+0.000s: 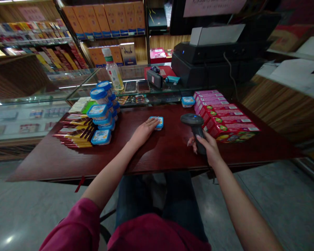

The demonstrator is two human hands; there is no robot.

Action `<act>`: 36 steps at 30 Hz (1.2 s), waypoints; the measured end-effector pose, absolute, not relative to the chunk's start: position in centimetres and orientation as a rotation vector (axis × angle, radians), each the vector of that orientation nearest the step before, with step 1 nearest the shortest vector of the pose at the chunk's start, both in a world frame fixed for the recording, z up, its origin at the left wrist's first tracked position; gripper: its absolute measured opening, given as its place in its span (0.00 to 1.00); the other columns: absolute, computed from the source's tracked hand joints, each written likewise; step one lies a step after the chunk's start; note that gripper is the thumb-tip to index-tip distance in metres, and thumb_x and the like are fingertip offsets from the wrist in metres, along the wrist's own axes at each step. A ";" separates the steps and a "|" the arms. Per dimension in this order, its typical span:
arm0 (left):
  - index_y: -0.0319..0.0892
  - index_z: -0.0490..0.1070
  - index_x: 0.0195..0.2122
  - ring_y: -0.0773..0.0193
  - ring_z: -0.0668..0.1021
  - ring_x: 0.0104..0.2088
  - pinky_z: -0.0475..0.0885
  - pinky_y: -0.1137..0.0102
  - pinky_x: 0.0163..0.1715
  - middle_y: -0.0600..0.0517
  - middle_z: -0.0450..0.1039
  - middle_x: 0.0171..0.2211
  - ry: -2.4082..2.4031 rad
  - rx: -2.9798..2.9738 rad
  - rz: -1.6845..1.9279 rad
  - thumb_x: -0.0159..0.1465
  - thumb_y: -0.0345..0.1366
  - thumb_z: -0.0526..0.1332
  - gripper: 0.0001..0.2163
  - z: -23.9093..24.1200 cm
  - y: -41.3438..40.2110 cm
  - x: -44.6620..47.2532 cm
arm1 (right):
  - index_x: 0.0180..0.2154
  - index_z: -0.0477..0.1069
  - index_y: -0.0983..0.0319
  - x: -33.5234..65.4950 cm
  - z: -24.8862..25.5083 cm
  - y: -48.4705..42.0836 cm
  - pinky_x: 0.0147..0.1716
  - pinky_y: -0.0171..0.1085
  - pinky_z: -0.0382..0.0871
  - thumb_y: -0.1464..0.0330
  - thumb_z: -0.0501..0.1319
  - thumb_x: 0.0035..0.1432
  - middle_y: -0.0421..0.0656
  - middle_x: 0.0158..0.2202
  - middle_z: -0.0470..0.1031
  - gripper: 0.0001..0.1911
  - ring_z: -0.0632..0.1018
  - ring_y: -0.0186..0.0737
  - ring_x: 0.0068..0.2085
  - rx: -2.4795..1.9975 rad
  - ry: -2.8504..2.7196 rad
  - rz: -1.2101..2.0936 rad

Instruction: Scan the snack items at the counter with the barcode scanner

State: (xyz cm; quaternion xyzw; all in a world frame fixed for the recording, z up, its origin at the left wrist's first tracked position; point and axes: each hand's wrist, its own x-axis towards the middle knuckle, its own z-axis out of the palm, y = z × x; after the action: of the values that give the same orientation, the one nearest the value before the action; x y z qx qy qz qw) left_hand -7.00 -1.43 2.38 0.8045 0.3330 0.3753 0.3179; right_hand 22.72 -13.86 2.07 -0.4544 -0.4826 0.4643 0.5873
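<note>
My right hand (209, 144) is wrapped round the handle of a dark barcode scanner (192, 120), its head raised above the table and a small blue light showing on top. My left hand (146, 129) reaches over a small blue-lidded plastic tub (160, 123) in the middle of the table. Its fingers lie together across the lid and cover the tub's left part; the thumb is hidden. More blue-lidded tubs (101, 136) are stacked to the left. A single similar tub (188, 101) sits at the back, beside the boxes.
Yellow-brown packets (77, 134) are piled on the table's (136, 164) left side. Red and pink boxes (225, 118) stand in a row on the right. Behind are a glass counter with a drink bottle (114, 75), phones (131, 86), and black register equipment (199, 66).
</note>
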 end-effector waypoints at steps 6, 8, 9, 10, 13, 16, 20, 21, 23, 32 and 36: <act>0.51 0.84 0.46 0.52 0.74 0.68 0.56 0.57 0.75 0.49 0.82 0.56 0.720 1.661 1.188 0.59 0.24 0.69 0.17 5.9 2.3 2.1 | 0.44 0.69 0.58 22.5 2.0 -14.1 0.17 0.34 0.66 0.53 0.69 0.62 0.40 0.29 0.80 0.19 0.70 0.33 0.19 -1.034 -1.021 1.060; 0.52 0.84 0.47 0.53 0.73 0.69 0.55 0.56 0.75 0.50 0.81 0.58 0.661 1.735 1.225 0.61 0.23 0.67 0.18 6.8 4.5 5.6 | 0.45 0.70 0.58 22.5 1.9 -14.3 0.17 0.34 0.66 0.53 0.69 0.62 0.40 0.29 0.80 0.19 0.70 0.33 0.19 -1.025 -1.010 1.037; 0.52 0.84 0.48 0.53 0.72 0.70 0.55 0.55 0.76 0.50 0.81 0.58 0.642 1.788 1.229 0.61 0.22 0.66 0.19 7.1 5.7 7.3 | 0.44 0.70 0.58 22.6 1.8 -14.5 0.17 0.34 0.66 0.53 0.68 0.62 0.40 0.30 0.80 0.19 0.71 0.33 0.20 -1.025 -1.005 1.032; 0.52 0.84 0.48 0.53 0.71 0.70 0.55 0.55 0.76 0.50 0.81 0.59 0.635 1.827 1.230 0.61 0.22 0.65 0.20 7.2 6.8 8.8 | 0.44 0.70 0.58 22.6 1.7 -14.6 0.17 0.33 0.66 0.53 0.68 0.63 0.39 0.30 0.79 0.18 0.70 0.33 0.20 -1.021 -0.997 1.029; 0.49 0.84 0.47 0.51 0.70 0.71 0.54 0.54 0.75 0.46 0.79 0.60 0.679 1.893 1.213 0.58 0.18 0.65 0.21 6.9 9.7 12.5 | 0.45 0.69 0.57 22.7 1.5 -14.7 0.17 0.33 0.65 0.53 0.67 0.64 0.39 0.30 0.79 0.18 0.70 0.33 0.20 -1.003 -0.965 1.027; 0.46 0.83 0.49 0.48 0.66 0.73 0.54 0.52 0.75 0.43 0.76 0.64 0.753 1.993 1.166 0.55 0.16 0.65 0.24 5.8 11.4 14.4 | 0.46 0.69 0.57 22.6 1.4 -14.7 0.18 0.33 0.66 0.53 0.67 0.64 0.39 0.30 0.79 0.18 0.71 0.33 0.20 -0.988 -0.936 1.033; 0.46 0.81 0.53 0.49 0.64 0.75 0.54 0.51 0.76 0.43 0.74 0.66 0.778 2.120 1.123 0.58 0.17 0.63 0.25 4.2 12.7 15.4 | 0.46 0.69 0.56 22.6 1.3 -14.7 0.18 0.33 0.65 0.53 0.68 0.64 0.39 0.31 0.79 0.18 0.70 0.33 0.21 -0.966 -0.907 1.068; 0.46 0.81 0.54 0.50 0.64 0.75 0.54 0.51 0.76 0.44 0.74 0.66 0.776 2.137 1.123 0.59 0.18 0.63 0.24 3.9 12.9 15.6 | 0.46 0.69 0.56 22.6 1.3 -14.6 0.18 0.33 0.65 0.53 0.68 0.64 0.39 0.31 0.79 0.18 0.70 0.33 0.21 -0.963 -0.905 1.078; 0.46 0.81 0.54 0.50 0.65 0.74 0.54 0.50 0.76 0.44 0.74 0.65 0.779 2.140 1.142 0.61 0.19 0.63 0.22 3.4 13.3 16.1 | 0.46 0.69 0.56 22.6 1.4 -14.6 0.18 0.33 0.65 0.53 0.68 0.64 0.39 0.31 0.79 0.18 0.70 0.33 0.21 -0.964 -0.902 1.089; 0.37 0.59 0.74 0.55 0.55 0.78 0.52 0.51 0.77 0.39 0.54 0.77 0.914 2.619 1.037 0.68 0.24 0.54 0.31 3.5 12.7 15.6 | 0.47 0.71 0.57 22.8 1.8 -14.8 0.18 0.33 0.65 0.55 0.66 0.64 0.40 0.31 0.80 0.16 0.70 0.33 0.21 -0.944 -0.906 1.090; 0.36 0.49 0.77 0.56 0.54 0.78 0.52 0.51 0.77 0.38 0.49 0.78 1.051 2.818 1.028 0.70 0.26 0.51 0.33 2.4 8.2 9.5 | 0.49 0.72 0.57 23.0 2.1 -14.5 0.21 0.36 0.67 0.61 0.67 0.58 0.44 0.40 0.84 0.18 0.72 0.34 0.22 -0.937 -0.939 1.119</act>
State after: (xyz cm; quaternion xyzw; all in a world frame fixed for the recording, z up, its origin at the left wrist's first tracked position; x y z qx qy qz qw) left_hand 9.49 8.23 2.44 0.8865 0.3306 0.3232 -0.0184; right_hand 23.04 -14.54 2.07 -0.4121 -0.4128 0.4920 0.6463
